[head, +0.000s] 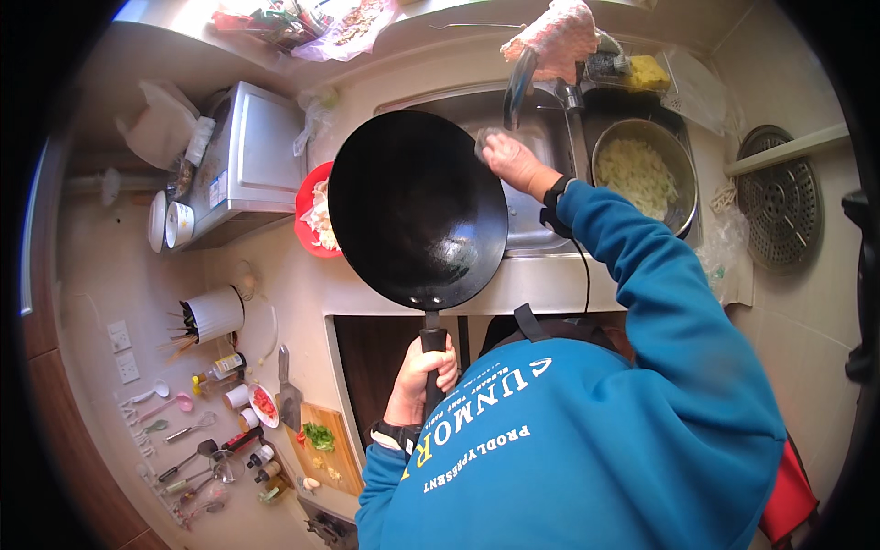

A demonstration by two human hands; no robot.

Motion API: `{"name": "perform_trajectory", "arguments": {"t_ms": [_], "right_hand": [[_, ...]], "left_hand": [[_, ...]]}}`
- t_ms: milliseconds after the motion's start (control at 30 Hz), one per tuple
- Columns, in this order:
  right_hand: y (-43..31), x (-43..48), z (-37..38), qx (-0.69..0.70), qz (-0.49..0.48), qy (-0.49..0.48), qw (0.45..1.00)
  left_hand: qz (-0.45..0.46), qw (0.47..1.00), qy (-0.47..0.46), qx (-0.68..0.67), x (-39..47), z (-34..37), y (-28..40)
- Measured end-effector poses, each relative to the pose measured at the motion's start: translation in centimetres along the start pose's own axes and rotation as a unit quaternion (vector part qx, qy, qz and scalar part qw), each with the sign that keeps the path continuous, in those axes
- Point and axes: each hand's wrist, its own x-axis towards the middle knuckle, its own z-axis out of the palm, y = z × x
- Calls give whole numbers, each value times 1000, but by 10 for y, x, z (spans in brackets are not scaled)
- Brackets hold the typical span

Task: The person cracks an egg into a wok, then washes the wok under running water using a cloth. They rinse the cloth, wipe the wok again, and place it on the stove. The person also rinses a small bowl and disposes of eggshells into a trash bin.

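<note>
A black wok [412, 199] is held over the counter edge and the left part of the sink, its inside facing up and glossy near the bottom. My left hand [418, 378] is wrapped around its black handle [433, 344], close to my body. In my right hand [512, 161] is a small greyish scouring pad [487, 143], at the wok's right rim. From this view I cannot tell whether the pad touches the rim. Just above that hand hangs the metal faucet [520, 86]. Behind the wok, the stainless steel sink basin [536, 223] is partly hidden.
A metal pot [693, 199] of chopped pale vegetables stands on the right. Left of the wok is a red bowl [302, 230] of white pieces, partly covered. A cleaver [289, 392] lies by the wooden cutting board [347, 447] with chopped greens. A pink cloth [560, 41] drapes over the faucet.
</note>
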Motion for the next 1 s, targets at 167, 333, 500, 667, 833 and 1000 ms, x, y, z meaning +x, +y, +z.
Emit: {"name": "perform_trajectory", "arguments": {"t_ms": [167, 333, 500, 667, 833, 1000], "right_hand": [[-28, 23, -5, 228, 86, 139, 960], [-65, 51, 27, 255, 348, -76, 899], [-144, 100, -9, 534, 58, 203, 818], [-192, 50, -72, 654, -190, 8, 733], [-153, 95, -50, 458, -193, 118, 859], [-63, 102, -5, 156, 193, 45, 968]], "left_hand": [[-13, 999, -7, -34, -1, -4, 1], [-37, 999, -27, -1, 3, -2, -1], [-65, 997, -35, 12, 7, -4, 1], [-67, 997, -35, -9, 3, -5, 5], [-76, 996, -50, -26, 6, -1, 6], [-63, 997, -20, -32, 6, 1, 5]]}}
